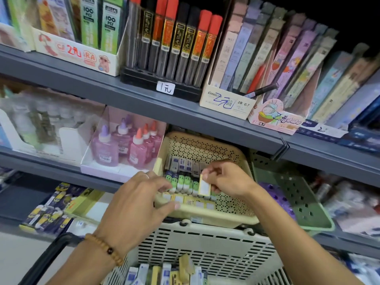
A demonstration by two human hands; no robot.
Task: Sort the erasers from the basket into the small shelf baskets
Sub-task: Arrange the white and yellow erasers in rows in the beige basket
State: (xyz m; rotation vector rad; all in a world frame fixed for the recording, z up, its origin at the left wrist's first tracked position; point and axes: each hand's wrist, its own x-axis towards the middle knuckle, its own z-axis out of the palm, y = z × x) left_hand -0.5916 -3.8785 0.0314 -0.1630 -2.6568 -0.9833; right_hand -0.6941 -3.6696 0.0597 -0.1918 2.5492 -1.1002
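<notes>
A cream shelf basket sits on the middle shelf and holds rows of erasers: white-blue ones at the back, green ones in the middle, yellow ones in front. My right hand pinches a yellow-sleeved eraser upright over the green row. My left hand hovers at the basket's front left corner, its fingers curled loosely and its thumb touching the rim; it holds nothing that I can see. Below, a white carry basket contains several loose erasers.
A green shelf basket stands right of the cream one. A tray of glue bottles stands to the left. Pencil lead boxes and tubes fill the upper shelf. Packs of dark blue and yellow erasers lie at lower left.
</notes>
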